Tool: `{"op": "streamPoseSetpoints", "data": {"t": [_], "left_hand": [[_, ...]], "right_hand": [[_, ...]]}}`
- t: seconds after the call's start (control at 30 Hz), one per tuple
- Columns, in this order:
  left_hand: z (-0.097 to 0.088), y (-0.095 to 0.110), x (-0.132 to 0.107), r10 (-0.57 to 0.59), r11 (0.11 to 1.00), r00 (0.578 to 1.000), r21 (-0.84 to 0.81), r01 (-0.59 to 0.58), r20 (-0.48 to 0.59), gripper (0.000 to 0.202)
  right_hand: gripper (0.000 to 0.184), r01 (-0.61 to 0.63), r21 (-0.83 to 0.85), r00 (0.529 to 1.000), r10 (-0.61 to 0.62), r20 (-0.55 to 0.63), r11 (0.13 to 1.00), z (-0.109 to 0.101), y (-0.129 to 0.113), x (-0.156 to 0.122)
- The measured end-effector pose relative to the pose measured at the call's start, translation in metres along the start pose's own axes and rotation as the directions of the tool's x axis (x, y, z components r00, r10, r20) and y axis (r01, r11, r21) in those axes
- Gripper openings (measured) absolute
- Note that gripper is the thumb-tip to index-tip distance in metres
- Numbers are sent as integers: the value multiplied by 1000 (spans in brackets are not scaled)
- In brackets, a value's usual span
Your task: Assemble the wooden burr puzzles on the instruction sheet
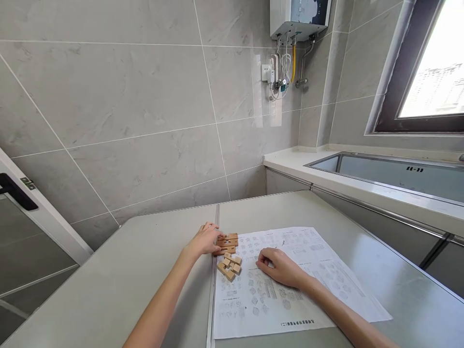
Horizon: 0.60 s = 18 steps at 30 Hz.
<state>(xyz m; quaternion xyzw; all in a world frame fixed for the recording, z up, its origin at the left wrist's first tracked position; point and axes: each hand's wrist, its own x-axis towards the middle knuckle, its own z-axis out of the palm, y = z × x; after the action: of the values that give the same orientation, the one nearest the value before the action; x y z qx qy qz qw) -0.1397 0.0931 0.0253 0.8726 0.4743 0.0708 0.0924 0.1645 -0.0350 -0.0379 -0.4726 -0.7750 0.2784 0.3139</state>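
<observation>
My left hand (206, 239) is at the left ends of several flat, notched wooden puzzle pieces (229, 243) laid side by side, its fingers and thumb curved round them. Just in front of these lies a small cluster of lighter, blocky wooden pieces (229, 267), some of them overlapping, with neither hand on it. To the right, my right hand (277, 265) rests on a large printed paper sheet (268, 324). Its fingers are curled in loosely and nothing shows in them. The sheet bears many small diagrams and lies partly under the wooden pieces.
The grey table (174, 290) has a seam (213, 290) running along it beside the sheet. At the right is a counter (286, 159) with a sink (391, 176). A door (43, 212) with a black handle stands at the left, and a tiled wall (145, 96) rises behind.
</observation>
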Motion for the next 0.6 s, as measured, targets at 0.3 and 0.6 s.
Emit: {"op": "streamPoseSetpoints", "data": {"t": [0.3, 0.6], "left_hand": [[-4, 13, 32, 62, 977, 968, 182, -109, 245, 40], [-11, 20, 48, 79, 969, 951, 202, -144, 299, 24]], "right_hand": [[21, 1, -6, 1000, -1, 8, 1000, 1, 1, 1], [21, -3, -5, 1000, 3, -6, 1000, 2, 4, 2]]}}
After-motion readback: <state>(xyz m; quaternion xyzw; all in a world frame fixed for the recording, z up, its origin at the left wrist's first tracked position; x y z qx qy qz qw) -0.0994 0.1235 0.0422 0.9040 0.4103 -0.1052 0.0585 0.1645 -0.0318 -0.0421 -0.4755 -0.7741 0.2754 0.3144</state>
